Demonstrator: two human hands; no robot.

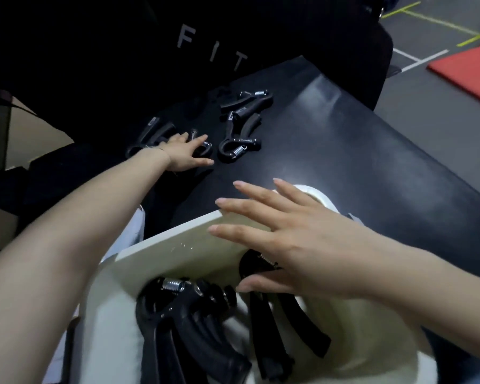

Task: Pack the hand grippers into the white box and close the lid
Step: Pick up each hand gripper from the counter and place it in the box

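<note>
Left hand [185,153], fingers spread, settles on a hand gripper [153,137] at ten o'clock on the black bench [344,151]; two more [239,139] lie at twelve. Right hand [283,239], spread flat, steadies the white box [178,253] lid at six; releasing it risks the lid dropping shut prematurely.

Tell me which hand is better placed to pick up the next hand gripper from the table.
The left hand: its fingers already rest on a loose hand gripper far out on the table. The right hand is holding the white box lid.
</note>
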